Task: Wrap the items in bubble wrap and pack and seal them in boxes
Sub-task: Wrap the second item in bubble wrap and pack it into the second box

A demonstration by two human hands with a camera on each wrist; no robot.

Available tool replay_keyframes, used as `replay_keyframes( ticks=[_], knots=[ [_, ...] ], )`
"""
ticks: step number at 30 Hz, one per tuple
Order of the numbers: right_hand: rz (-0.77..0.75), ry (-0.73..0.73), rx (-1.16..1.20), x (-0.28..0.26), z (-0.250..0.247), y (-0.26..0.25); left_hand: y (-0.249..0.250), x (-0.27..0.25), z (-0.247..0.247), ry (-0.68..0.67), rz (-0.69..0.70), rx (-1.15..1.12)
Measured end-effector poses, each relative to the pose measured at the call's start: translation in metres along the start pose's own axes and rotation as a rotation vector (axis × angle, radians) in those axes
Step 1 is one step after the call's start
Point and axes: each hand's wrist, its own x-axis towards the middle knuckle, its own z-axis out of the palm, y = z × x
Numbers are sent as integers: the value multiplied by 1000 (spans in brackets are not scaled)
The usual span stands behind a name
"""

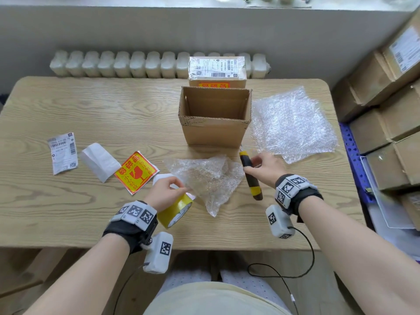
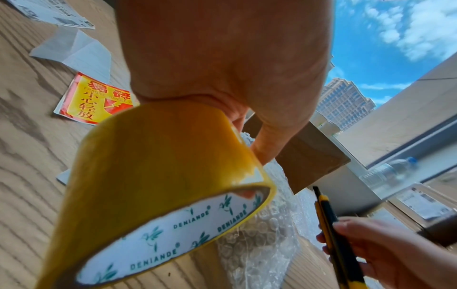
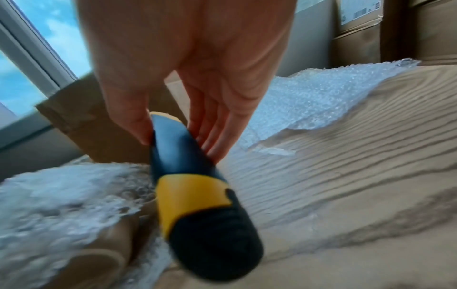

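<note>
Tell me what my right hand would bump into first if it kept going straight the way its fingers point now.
Probably the open cardboard box. The right hand pinches the utility knife, fingers pointing away from you and slightly left, toward the box's near right corner. The stack of bubble wrap sheets lies just right of that line; depth is unclear.

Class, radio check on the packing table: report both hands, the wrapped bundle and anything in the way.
Left hand grips tape roll. Right hand pinches utility knife. Bubble-wrapped bundle lies between them, open box behind. Nothing blocking.

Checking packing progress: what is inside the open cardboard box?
The open cardboard box shows only bare inner walls; its floor is hidden behind the near wall, so anything lying low inside cannot be seen.
</note>
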Motion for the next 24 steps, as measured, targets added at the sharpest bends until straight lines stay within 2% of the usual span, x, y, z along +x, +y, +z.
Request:
replay_keyframes(
  ticks=[5, 11, 14, 24],
  knots=[
    [-48, -233, 292, -26, 15, -20, -2, -1, 4, 21, 63, 118],
    [-41, -517, 295, -51, 44, -46, -9, 3, 9, 79, 105, 83],
    [-17, -559, 277, -54, 54, -54, -12, 5, 10, 110, 124, 69],
    [37, -552, 209, -51, 62, -67, -21, 11, 12, 122, 181, 68]
  ],
)
